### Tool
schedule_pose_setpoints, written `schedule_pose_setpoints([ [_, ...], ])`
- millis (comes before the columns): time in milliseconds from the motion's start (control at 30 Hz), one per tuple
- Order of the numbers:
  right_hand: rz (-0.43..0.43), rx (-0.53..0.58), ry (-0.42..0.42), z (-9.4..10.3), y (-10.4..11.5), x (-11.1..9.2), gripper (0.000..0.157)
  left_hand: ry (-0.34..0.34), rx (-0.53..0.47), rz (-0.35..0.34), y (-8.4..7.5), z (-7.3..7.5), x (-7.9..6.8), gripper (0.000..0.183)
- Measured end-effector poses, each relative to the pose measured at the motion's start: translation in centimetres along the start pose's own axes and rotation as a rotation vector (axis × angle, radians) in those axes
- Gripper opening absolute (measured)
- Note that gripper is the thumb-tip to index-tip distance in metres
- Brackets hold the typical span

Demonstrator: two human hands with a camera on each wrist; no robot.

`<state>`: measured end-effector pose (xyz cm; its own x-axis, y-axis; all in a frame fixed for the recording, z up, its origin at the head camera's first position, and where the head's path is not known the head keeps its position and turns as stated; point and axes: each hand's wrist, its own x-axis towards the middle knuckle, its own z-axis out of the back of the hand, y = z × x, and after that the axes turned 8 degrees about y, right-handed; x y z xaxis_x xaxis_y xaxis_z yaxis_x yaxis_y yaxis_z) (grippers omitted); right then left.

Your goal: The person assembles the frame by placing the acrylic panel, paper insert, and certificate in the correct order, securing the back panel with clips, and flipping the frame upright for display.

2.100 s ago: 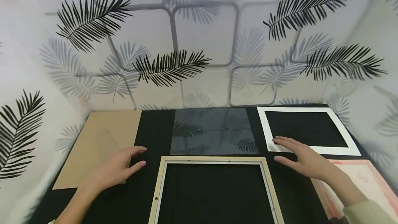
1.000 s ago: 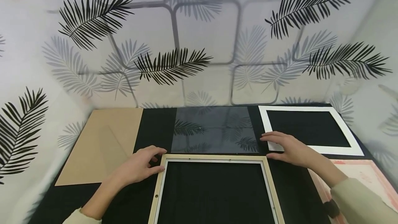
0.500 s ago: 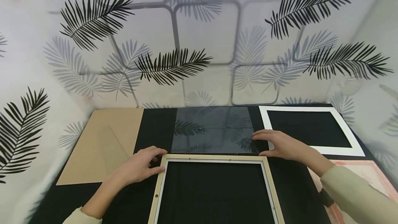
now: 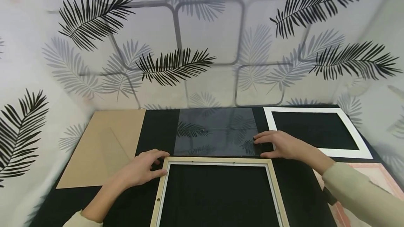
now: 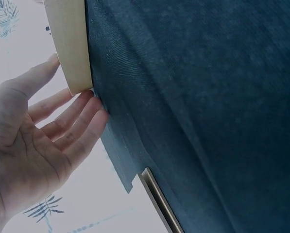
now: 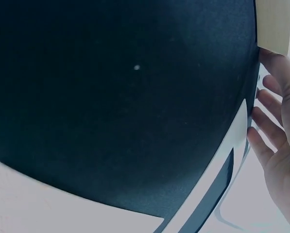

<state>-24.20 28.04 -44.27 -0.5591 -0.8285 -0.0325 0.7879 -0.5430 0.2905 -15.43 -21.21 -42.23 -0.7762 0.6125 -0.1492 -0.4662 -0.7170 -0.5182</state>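
Observation:
A pale wooden picture frame (image 4: 217, 161) lies on the black cloth (image 4: 217, 199), its near part beyond the bottom of the head view. My left hand (image 4: 142, 167) rests at its far left corner, thumb on the side bar and fingertips at the corner; the left wrist view shows the frame's bar (image 5: 73, 46) between thumb and fingers. Behind the frame lies a glossy clear sheet (image 4: 214, 139) with leaf reflections. Fingertips of my right hand (image 4: 284, 146) lie over the sheet's right edge, thumb close to the frame's far right corner. Neither hand carries anything.
At the far left lies a plain brown board (image 4: 104, 143). A white mat (image 4: 347, 153) with a rectangular opening lies at the back right, and a pink-edged picture sheet (image 4: 375, 174), partly under my right sleeve (image 4: 359, 185), is nearer. A leaf-patterned curtain (image 4: 202, 45) surrounds the far side.
My left hand has come right from beside the brown board to the frame's corner. My right hand has moved left from the white mat to the clear sheet's edge.

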Motion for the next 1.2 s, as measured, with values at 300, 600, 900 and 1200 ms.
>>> schedule_pose_setpoints([
  [300, 0.023, 0.017, -0.02, 0.17, 0.03, 0.03, 0.032, 0.022, -0.009, -0.001, 0.11, 0.05, 0.03, 0.047],
  [600, 0.033, 0.0, -0.029, 0.11, -0.19, 0.2, 0.023, 0.035, -0.024, -0.017, 0.15, -0.08, 0.17, 0.048],
  [900, 0.054, 0.0, -0.067, 0.23, -0.28, 0.41, 0.019, 0.023, -0.02, -0.022, 0.39, -0.22, 0.2, 0.047],
  [1200, 0.061, 0.147, -0.104, 0.27, -0.16, 0.56, 0.022, 0.016, -0.016, -0.016, 0.55, 0.14, 0.03, 0.046],
])
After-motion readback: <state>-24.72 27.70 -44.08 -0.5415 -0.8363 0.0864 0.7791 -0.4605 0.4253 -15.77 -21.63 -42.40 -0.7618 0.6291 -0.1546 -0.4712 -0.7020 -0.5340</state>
